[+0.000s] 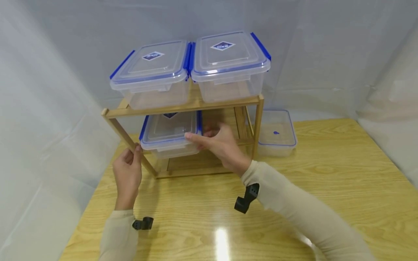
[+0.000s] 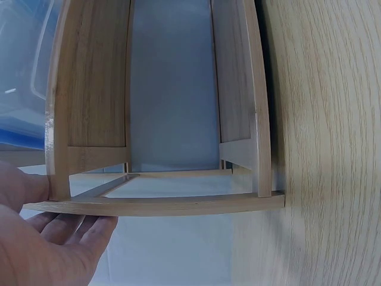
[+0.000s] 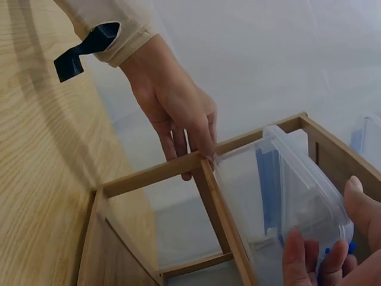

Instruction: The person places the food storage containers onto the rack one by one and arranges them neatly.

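Note:
A clear lidded plastic food container with blue side clips sits on the middle shelf of a wooden rack. My right hand holds it by its right side, thumb on the lid's front corner and fingers around the clip side. In the right wrist view, those fingertips press against the container. At the rack's left front post, my left hand grips the wood between thumb and fingers, level with the middle shelf. The container's far end is hidden under the top shelf.
Two similar lidded containers, one left and one right, stand side by side on the top shelf. Another container with a blue-edged lid stands on the wooden table, right of the rack. White sheeting hangs behind.

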Action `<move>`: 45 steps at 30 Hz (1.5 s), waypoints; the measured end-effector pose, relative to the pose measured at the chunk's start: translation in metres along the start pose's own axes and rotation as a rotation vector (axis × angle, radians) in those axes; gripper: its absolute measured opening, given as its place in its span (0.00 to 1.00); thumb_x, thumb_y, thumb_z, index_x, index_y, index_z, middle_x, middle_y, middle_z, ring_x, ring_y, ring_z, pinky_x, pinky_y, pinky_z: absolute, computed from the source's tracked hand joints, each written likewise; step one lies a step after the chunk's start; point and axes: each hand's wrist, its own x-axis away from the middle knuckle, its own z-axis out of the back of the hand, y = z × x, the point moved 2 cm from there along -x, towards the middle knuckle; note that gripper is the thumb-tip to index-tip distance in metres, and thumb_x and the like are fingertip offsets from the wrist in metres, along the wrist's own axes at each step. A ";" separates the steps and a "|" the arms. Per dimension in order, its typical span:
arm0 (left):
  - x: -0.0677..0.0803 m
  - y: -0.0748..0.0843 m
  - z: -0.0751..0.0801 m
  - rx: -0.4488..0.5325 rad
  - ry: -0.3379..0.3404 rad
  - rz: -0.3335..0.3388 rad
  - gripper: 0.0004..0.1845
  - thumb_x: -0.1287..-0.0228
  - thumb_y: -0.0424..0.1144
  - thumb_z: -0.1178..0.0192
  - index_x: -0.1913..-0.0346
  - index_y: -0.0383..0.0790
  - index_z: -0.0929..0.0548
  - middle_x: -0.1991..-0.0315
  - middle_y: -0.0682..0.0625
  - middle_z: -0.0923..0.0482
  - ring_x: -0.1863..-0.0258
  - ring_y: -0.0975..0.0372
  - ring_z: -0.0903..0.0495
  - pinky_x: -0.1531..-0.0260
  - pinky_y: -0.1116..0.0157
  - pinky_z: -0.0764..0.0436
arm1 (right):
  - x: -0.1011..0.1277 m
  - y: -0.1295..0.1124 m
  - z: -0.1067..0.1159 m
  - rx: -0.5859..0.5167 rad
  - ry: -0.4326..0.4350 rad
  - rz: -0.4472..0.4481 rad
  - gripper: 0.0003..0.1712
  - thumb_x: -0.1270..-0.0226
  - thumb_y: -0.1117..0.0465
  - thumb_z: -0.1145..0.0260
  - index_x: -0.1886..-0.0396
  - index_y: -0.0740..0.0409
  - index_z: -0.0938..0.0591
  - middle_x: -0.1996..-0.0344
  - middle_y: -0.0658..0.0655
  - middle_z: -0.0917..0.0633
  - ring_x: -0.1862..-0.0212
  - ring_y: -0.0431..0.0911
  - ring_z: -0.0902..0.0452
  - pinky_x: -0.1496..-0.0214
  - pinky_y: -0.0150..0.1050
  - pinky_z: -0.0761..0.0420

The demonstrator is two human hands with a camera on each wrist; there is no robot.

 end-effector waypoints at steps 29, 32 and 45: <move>-0.002 -0.001 0.002 0.007 0.006 0.015 0.20 0.31 0.49 0.46 0.46 0.39 0.19 0.48 0.45 0.20 0.48 0.57 0.21 0.48 0.66 0.22 | 0.047 0.006 0.030 0.088 -0.102 0.039 0.19 0.45 0.60 0.26 0.59 0.64 0.23 0.63 0.60 0.18 0.63 0.53 0.20 0.61 0.43 0.16; -0.001 0.000 0.002 0.002 -0.001 0.012 0.21 0.31 0.50 0.47 0.45 0.39 0.19 0.48 0.46 0.20 0.48 0.57 0.21 0.48 0.66 0.22 | 0.055 0.004 0.042 0.138 -0.100 0.069 0.18 0.45 0.58 0.26 0.60 0.63 0.22 0.63 0.59 0.18 0.63 0.52 0.20 0.60 0.43 0.16; -0.003 -0.001 0.001 -0.035 0.007 0.002 0.22 0.31 0.52 0.48 0.49 0.38 0.18 0.47 0.48 0.20 0.48 0.58 0.21 0.48 0.64 0.21 | 0.078 0.001 0.098 0.201 -0.052 0.021 0.20 0.44 0.55 0.27 0.59 0.61 0.24 0.61 0.59 0.19 0.60 0.54 0.20 0.59 0.43 0.17</move>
